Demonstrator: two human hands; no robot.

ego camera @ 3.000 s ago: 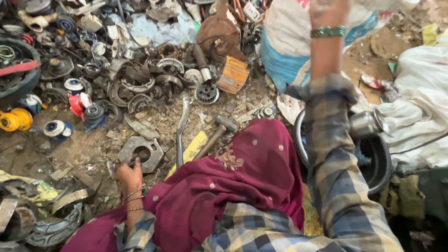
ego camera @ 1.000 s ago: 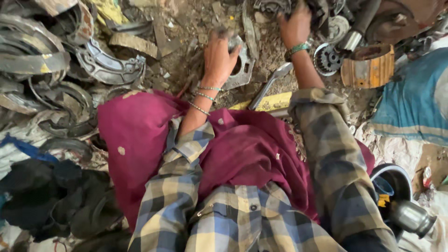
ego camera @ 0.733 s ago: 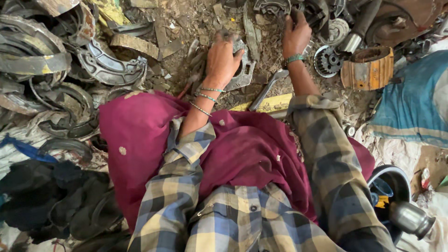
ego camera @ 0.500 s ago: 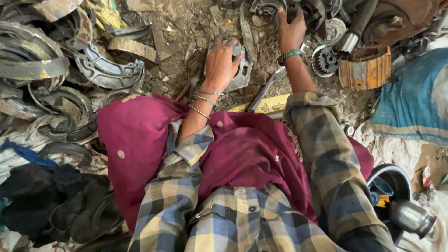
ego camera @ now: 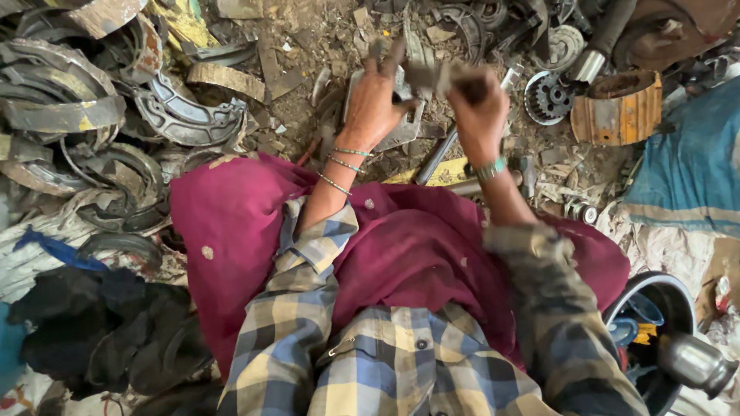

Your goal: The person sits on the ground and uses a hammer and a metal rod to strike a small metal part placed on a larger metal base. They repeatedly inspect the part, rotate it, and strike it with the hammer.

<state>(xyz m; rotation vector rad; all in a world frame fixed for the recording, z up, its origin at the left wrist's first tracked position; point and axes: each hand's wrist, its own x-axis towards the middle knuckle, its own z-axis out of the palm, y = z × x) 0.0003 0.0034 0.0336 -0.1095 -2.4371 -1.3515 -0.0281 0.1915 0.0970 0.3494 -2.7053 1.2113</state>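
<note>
Between my two hands, lifted above the dirt floor (ego camera: 308, 46), is a small dark metal piece (ego camera: 432, 75), blurred so I cannot tell its exact shape. My right hand (ego camera: 479, 112) is curled into a fist around its right end, a green bangle (ego camera: 491, 169) at the wrist. My left hand (ego camera: 374, 104) is spread, fingers fanned upward, with the thumb side meeting the piece's left end; thin bangles (ego camera: 344, 162) sit on that wrist. I judge the work now is pulling or twisting this piece to check or separate it, so I should keep the right fist firm, bring the left fingers round the other end rather than leave them splayed, and turn close to my body, where slipping would throw it only onto my lap.

Just under my left hand lies a flat grey metal plate (ego camera: 401, 127) on the floor, and below my right wrist a yellow strip (ego camera: 443, 171) and a steel bar (ego camera: 433, 158) lie crossed. My maroon cloth (ego camera: 401, 254) covers my knees over the checked shirt (ego camera: 370, 362).

Further out, to the left, curved brake shoes (ego camera: 189, 115) and bent rings (ego camera: 62, 108) are heaped; sharp edges there call for care. To the right sit a toothed gear (ego camera: 549, 96), a rusty orange drum (ego camera: 617, 108), blue sacking (ego camera: 686, 177) and, lower right, a black bowl (ego camera: 655, 308) with a steel cup (ego camera: 694, 362)
</note>
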